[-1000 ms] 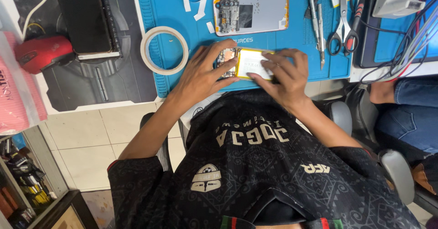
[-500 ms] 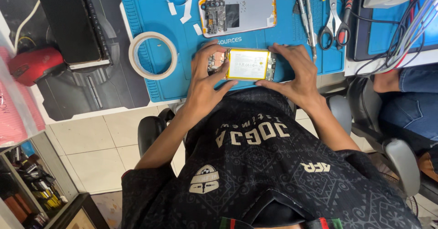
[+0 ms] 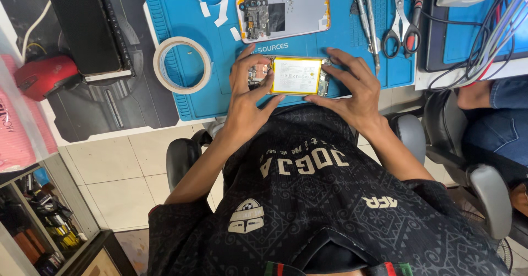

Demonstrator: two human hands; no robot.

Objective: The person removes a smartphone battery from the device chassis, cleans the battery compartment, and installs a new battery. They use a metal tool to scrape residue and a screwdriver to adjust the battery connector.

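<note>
Opened phone (image 3: 291,77): lies flat at the near edge of the blue repair mat (image 3: 181,6), battery up.
Left hand (image 3: 247,103): fingers clamped on its left end, steadying it.
Right hand (image 3: 357,89): fingers spread, pressing its right end.
Back cover (image 3: 283,11): beyond the phone.
Tape roll (image 3: 182,65): left of the phone.
Scissors (image 3: 404,20): right of the phone, clear of both hands.

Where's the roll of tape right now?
The roll of tape lies flat on the blue mat's image-left edge, beside the hand on that side, near the red mouse.

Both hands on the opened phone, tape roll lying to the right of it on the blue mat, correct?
Not quite. In the head view both hands, left hand and right hand, hold the opened phone, but the tape roll lies to its left on the blue mat.
</note>
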